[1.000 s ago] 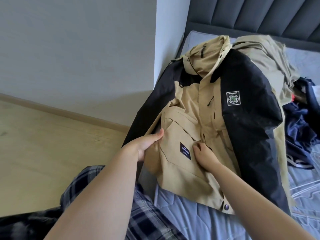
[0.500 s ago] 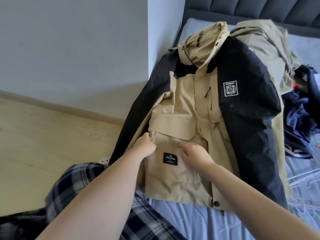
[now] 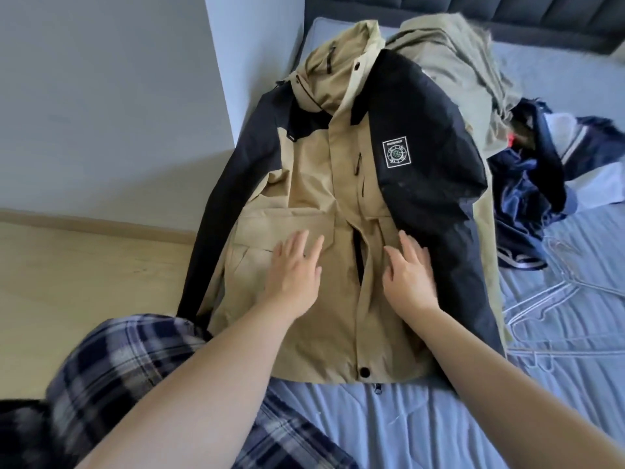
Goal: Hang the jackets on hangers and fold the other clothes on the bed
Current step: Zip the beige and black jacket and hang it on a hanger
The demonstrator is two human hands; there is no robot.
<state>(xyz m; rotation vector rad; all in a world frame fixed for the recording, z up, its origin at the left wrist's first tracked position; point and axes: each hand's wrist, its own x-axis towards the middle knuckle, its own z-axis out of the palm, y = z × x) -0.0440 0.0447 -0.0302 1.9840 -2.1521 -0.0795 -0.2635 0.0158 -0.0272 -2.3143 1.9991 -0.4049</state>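
The jacket (image 3: 314,177) lies front-up on the bed (image 3: 439,421), likely for smoothing. The left hand (image 3: 294,275) and right hand (image 3: 409,279) press it flat, gripping nothing; hangers (image 3: 554,299) lie at three o'clock.

The bed (image 3: 439,428) has a blue-grey quilted cover and a dark padded headboard (image 3: 507,15) at the far end. A tan and black jacket (image 3: 304,184) lies front-up along its left edge, hood to the far end. An olive garment (image 3: 449,52) lies far right of the jacket, touching it. Dark blue clothes (image 3: 527,204) are heaped at right, with pale hangers (image 3: 554,299) nearer.
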